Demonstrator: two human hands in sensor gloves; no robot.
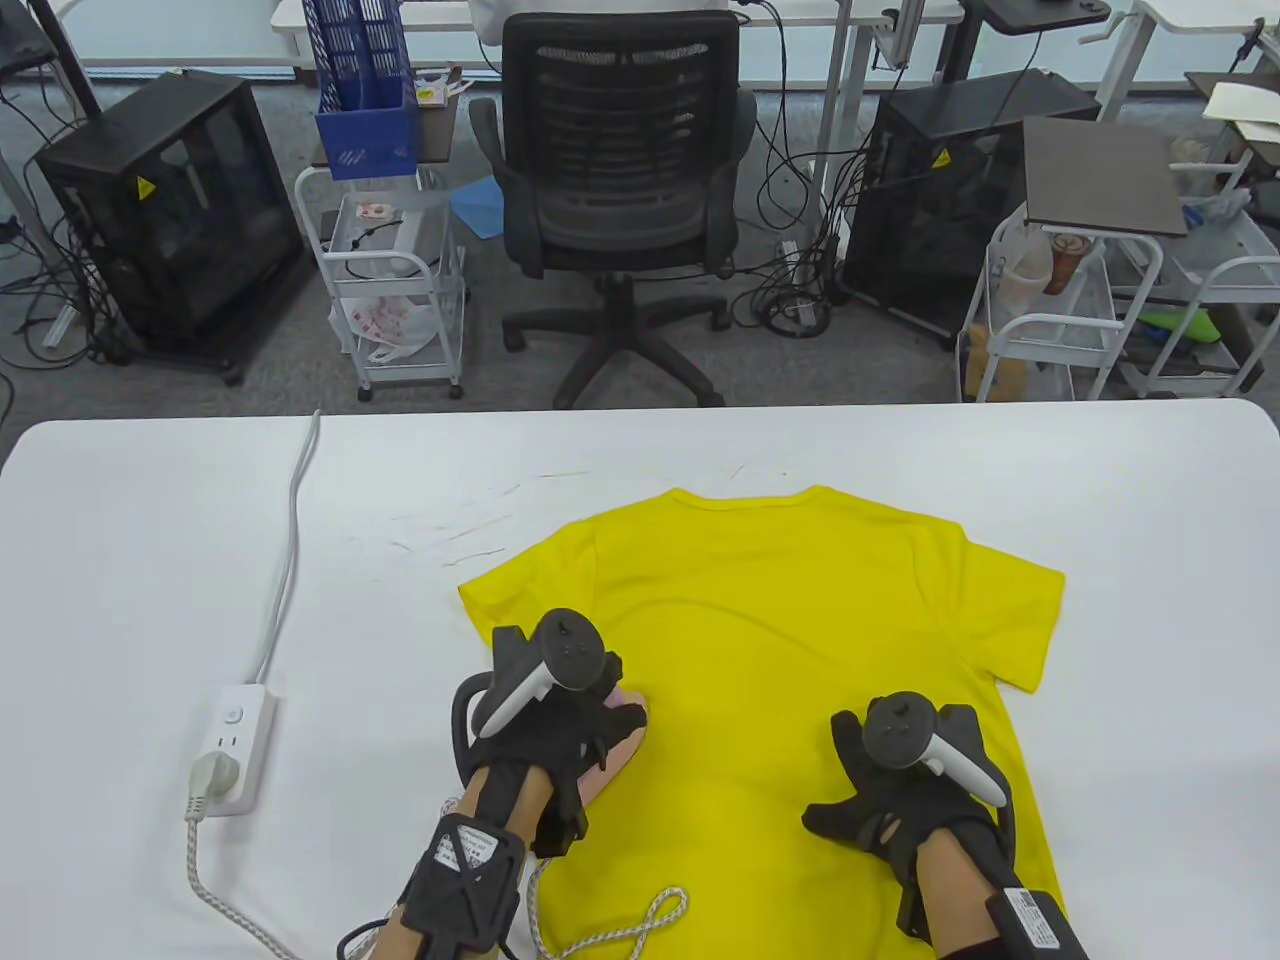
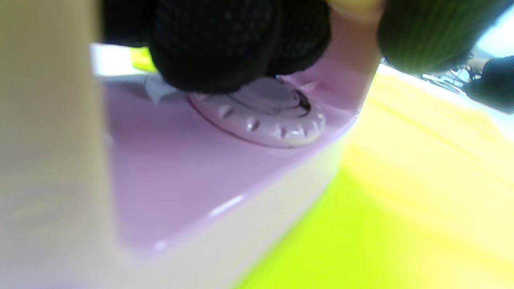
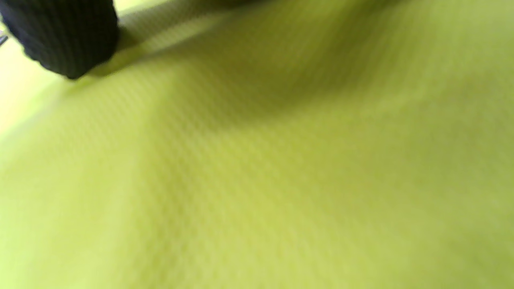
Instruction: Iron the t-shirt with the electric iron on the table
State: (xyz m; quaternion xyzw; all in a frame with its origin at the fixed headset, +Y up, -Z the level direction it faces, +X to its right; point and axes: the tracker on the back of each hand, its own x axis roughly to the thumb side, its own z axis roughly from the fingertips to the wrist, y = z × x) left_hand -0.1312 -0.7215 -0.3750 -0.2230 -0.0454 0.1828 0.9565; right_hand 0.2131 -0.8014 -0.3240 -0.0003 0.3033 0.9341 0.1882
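1. T-shirt, yellow, lies flat on the white surface in the table view, collar toward the far edge and hem toward the person, so its long axis runs near to far. The left hand grips the pink iron at the shirt's left side edge; the iron's nose points up-right into the shirt body. The right hand rests on the fabric near the right hem, fingers spread flat. The unpressed area lies to the right of and beyond the iron; the left hand is nearer to it. The iron's cord trails near the hem; a power strip lies well to the left.
2. Left wrist view: gloved fingers are closed around the handle above the iron's dial; the soleplate edge meets yellow fabric.
3. Right wrist view: one fingertip presses on the fabric; the rest of the hand is out of frame.
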